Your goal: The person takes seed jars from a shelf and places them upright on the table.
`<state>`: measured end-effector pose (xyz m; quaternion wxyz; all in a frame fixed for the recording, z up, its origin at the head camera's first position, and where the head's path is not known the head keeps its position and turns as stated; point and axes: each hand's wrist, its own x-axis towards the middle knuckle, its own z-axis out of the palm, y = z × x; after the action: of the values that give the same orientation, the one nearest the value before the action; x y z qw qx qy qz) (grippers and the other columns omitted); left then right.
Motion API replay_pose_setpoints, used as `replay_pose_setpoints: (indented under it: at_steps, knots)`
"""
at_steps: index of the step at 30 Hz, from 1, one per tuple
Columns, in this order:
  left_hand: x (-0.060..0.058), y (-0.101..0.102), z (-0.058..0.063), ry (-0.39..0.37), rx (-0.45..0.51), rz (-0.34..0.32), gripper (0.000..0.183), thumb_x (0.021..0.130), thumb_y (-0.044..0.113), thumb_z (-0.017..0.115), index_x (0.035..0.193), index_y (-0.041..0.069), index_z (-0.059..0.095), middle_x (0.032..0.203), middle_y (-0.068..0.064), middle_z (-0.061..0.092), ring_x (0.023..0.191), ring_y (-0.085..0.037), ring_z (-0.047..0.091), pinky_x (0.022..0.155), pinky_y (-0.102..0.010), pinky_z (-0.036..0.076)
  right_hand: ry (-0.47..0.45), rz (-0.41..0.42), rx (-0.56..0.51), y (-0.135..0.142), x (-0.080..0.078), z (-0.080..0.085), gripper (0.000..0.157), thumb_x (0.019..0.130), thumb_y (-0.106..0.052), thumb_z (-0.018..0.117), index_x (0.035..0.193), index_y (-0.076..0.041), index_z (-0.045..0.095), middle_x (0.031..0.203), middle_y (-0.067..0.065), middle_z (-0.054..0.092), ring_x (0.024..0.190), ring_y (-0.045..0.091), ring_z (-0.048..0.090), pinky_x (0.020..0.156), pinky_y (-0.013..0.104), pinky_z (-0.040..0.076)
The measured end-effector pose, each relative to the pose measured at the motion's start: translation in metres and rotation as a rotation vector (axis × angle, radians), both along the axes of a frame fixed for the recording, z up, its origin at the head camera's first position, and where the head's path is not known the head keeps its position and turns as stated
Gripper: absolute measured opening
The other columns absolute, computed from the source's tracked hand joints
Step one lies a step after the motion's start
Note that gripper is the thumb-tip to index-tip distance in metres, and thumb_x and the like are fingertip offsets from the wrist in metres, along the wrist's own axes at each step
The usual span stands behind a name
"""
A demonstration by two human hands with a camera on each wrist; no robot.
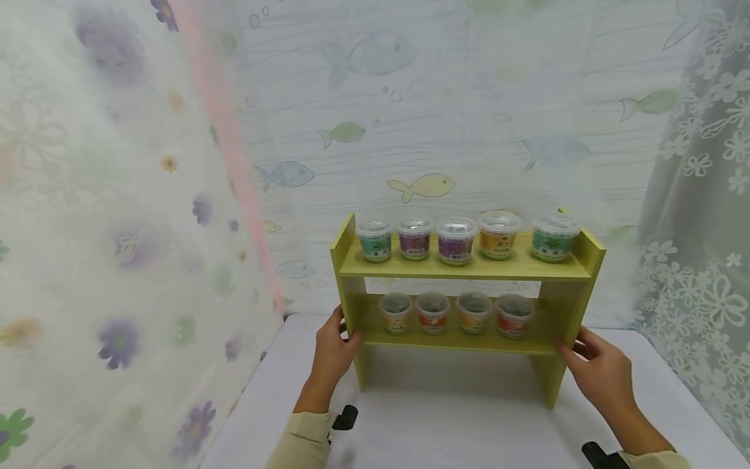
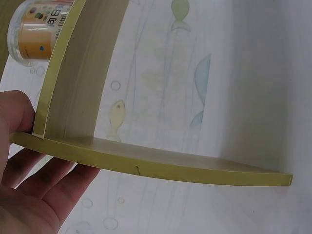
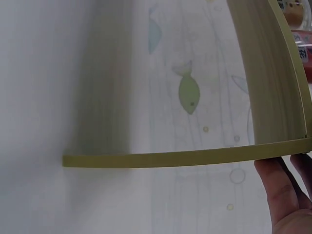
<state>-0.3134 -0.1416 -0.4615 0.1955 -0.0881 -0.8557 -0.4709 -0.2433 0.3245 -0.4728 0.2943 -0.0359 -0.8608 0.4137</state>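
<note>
At the left side hangs a flowered curtain, and to the right of it comes the left hand, which grips the left side panel of a yellow-green shelf; the left wrist view shows its thumb by the corner of the lower board and its fingers against the outer face. The shelf is upright above the white worktop, before the fish-printed curtain, but I cannot tell whether its feet touch the worktop. On its upper board stand, from left to right, a teal cup, a purple cup, a second purple cup, an orange cup and another teal cup, all with clear lids. On the lower board are an orange-labelled cup, a red-labelled cup and again one of each kind, somewhat blurred. The right hand grips the right side panel at about the same height, its thumb at the front edge. Farther right hangs a grey curtain with white flowers. The step in hand seems to be holding or adjusting the loaded shelf; in my judgement, any next move calls for both hands to act evenly, because a tilt could make the cups slide.
</note>
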Motion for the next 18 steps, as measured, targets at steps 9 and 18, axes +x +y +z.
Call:
replay_pose_setpoints:
  at_steps: [9, 18]
  knots:
    - [0.004, -0.008, 0.004, 0.01, 0.002, 0.01, 0.059, 0.095, 0.011, 0.065, 0.151, 0.01, 0.048, 0.141, -0.013, 0.061, 0.115, -0.038, 0.071, 0.079, -0.043, 0.063, -0.005, 0.015, -0.002, -0.006, -0.002, 0.0, 0.054, 0.093, -0.022, 0.078, 0.138, 0.002, 0.063, 0.129, 0.027, 0.068, 0.087, -0.024, 0.054, 0.063, 0.002, 0.046]
    - [0.002, -0.008, 0.003, 0.007, 0.002, 0.006, 0.06, 0.095, 0.01, 0.066, 0.153, 0.009, 0.047, 0.143, -0.015, 0.06, 0.117, -0.039, 0.07, 0.08, -0.043, 0.063, -0.023, 0.005, 0.03, -0.007, -0.001, 0.001, 0.057, 0.094, -0.026, 0.078, 0.142, -0.001, 0.061, 0.13, 0.026, 0.068, 0.087, -0.024, 0.054, 0.065, 0.0, 0.044]
